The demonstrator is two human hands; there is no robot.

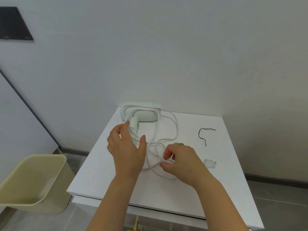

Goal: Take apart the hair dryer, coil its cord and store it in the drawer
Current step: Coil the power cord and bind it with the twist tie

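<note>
A pale green hair dryer (143, 115) lies on the white table (183, 194) by the wall, its handle pointing toward me. Its white cord (173, 129) sprawls in loose loops over the dryer and the table's middle. My left hand (126, 150) is over the handle with fingers and thumb spread around it. Whether it grips the handle is unclear. My right hand (180, 161) pinches a strand of the cord between thumb and fingers just above the tabletop. The drawer front (150, 209) under the tabletop's near edge is closed.
A black twist tie (204, 135) lies bent on the table's right side. A small white plug-like piece (210, 163) sits near the right edge. A beige bin (33, 180) stands on the floor to the left. A gold handle (135, 226) shows below the drawer.
</note>
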